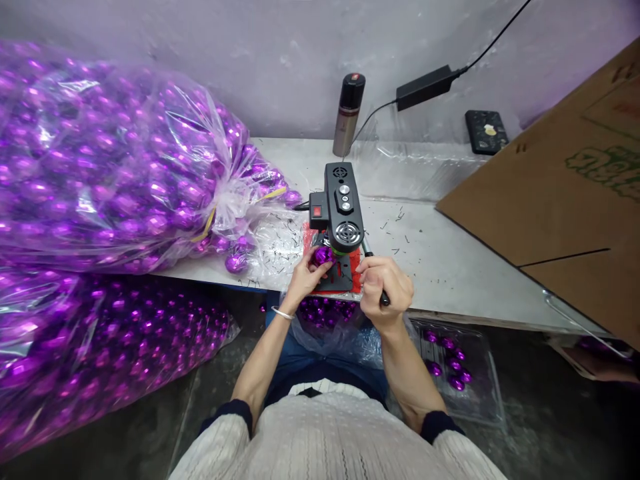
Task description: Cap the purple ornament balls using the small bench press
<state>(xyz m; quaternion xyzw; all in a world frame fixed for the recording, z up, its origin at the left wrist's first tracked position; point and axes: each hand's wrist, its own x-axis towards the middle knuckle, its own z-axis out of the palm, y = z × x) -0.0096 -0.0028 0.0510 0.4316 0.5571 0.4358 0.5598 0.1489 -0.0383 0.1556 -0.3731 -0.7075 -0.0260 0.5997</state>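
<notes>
A small black bench machine (344,200) stands near the table's front edge, on a red mat (356,283). Beneath its head, my left hand (306,275) pinches a shiny purple ball (324,255) between thumb and fingers. On the machine's right side, my right hand (386,287) is wrapped round a lever handle (385,298) with a black grip. Whether the ball touches the machine's tool is hidden by the head. More purple balls lie in a clear bag (327,313) on my lap, below the table edge.
Large clear bags (115,167) of purple balls fill the left. Loose balls (236,262) lie by the tied neck. Behind the machine are a spray can (349,113), a power adapter (424,88) and a phone (486,132). A cardboard box (565,193) and a clear tray (483,380) are right.
</notes>
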